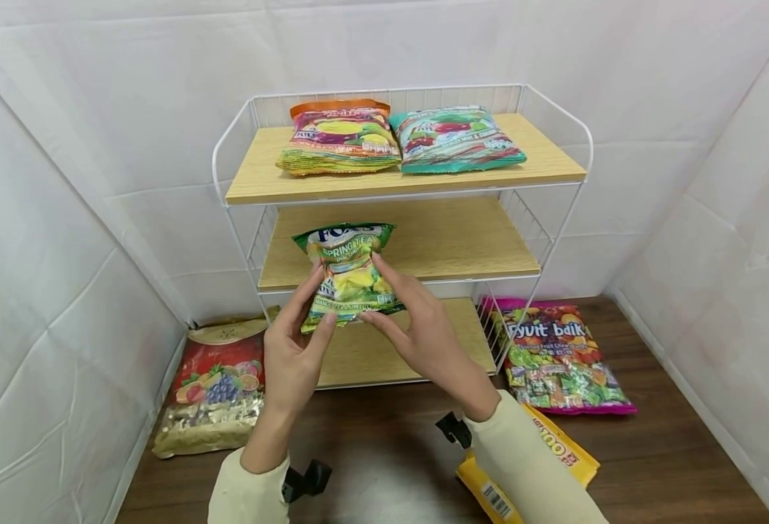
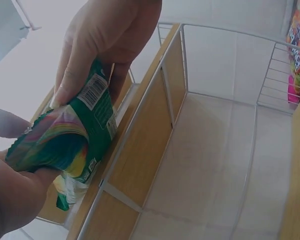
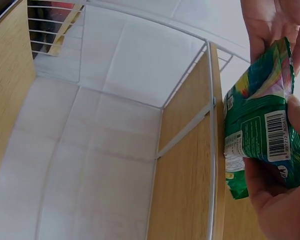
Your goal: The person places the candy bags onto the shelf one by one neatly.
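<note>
A green bag of Fox's Spring Tea candy (image 1: 351, 280) is held up in front of the rack's middle shelf, its printed face toward me. My left hand (image 1: 292, 356) grips its left side between thumb and fingers. On the right side, my right hand (image 1: 426, 331) pinches the bag too, thumb at the lower edge. Both wrist views show the green bag (image 2: 97, 112) from beneath, with a barcode on its underside (image 3: 255, 132). Two more candy bags, one orange and purple (image 1: 341, 138) and one teal (image 1: 456, 138), lie side by side on the top shelf.
The white wire rack has three wooden shelves (image 1: 548, 164). Left of it lies a red and gold candy bag (image 1: 217, 386); a Fruit candy bag with magenta edges (image 1: 557, 356) lies right. Yellow packaging (image 1: 489, 491) sits partly under my right sleeve. White fabric walls (image 1: 50, 276) surround the table.
</note>
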`<move>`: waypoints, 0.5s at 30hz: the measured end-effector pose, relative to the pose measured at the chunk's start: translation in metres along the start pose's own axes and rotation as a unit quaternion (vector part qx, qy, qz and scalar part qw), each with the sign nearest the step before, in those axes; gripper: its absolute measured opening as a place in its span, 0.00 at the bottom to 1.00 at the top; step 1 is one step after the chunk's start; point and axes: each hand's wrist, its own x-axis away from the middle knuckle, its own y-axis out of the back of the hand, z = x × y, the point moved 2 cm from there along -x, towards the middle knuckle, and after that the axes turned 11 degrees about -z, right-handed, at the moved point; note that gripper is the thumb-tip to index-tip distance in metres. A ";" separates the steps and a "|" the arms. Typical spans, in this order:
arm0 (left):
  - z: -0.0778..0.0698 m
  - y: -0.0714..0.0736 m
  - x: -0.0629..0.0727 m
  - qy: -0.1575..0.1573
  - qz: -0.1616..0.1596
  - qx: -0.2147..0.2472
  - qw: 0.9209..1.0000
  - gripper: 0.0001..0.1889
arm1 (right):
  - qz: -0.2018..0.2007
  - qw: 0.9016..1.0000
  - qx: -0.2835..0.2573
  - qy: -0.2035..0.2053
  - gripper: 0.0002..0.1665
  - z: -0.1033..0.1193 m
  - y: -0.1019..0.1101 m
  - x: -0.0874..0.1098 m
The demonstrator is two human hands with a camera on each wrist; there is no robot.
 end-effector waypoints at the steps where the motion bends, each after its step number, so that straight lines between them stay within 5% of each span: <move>1: 0.000 0.000 -0.001 0.003 0.000 0.006 1.000 0.26 | -0.001 1.000 0.001 -0.002 0.43 0.000 0.000 -0.001; 15: 0.006 -0.003 -0.013 0.006 0.003 0.015 1.000 0.26 | -0.024 0.998 0.028 -0.049 0.40 0.002 -0.005 -0.012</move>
